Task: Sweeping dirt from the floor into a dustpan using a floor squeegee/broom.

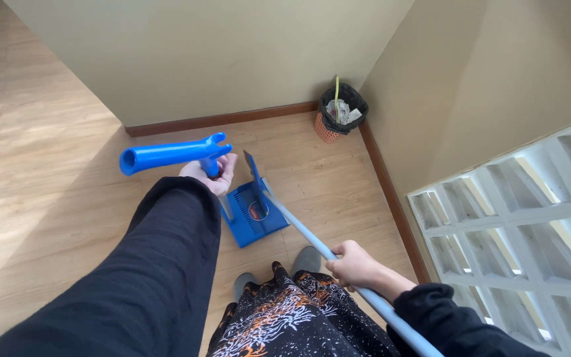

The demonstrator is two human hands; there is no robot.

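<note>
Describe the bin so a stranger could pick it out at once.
Follow the wooden floor to the far corner where the two beige walls meet. The bin stands there against the skirting, beyond the blue dustpan. It is a small orange mesh basket lined with a black bag, with crumpled rubbish and a thin yellow-green stick poking out.

A blue dustpan [254, 215] stands open on the wooden floor; a pale blue broom handle [312, 241] slants into it.
</note>
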